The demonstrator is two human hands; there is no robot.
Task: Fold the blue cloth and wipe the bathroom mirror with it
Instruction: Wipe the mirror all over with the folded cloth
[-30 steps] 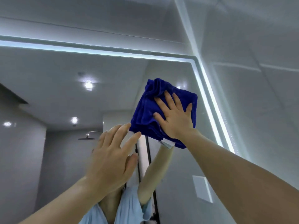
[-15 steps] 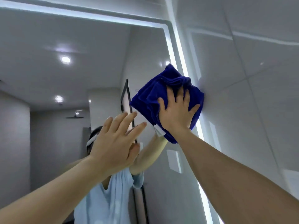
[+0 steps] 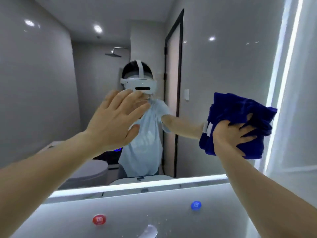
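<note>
At 3 o'clock on glossy mirror (image 3: 42, 74): plush blue cloth (image 3: 240, 114), bunched in thick soft folds, white tag at its 9 o'clock edge, just beside glowing edge strip (image 3: 282, 83). Pinned to glass under right hand (image 3: 235, 134), released, fingers splayed. At mirror centre: left hand (image 3: 116, 124), released, fingers straight, together; contact with glass unclear. At 6 o'clock, below mirror: round red cap (image 3: 99, 219), round blue cap (image 3: 195, 205), well apart.
</note>
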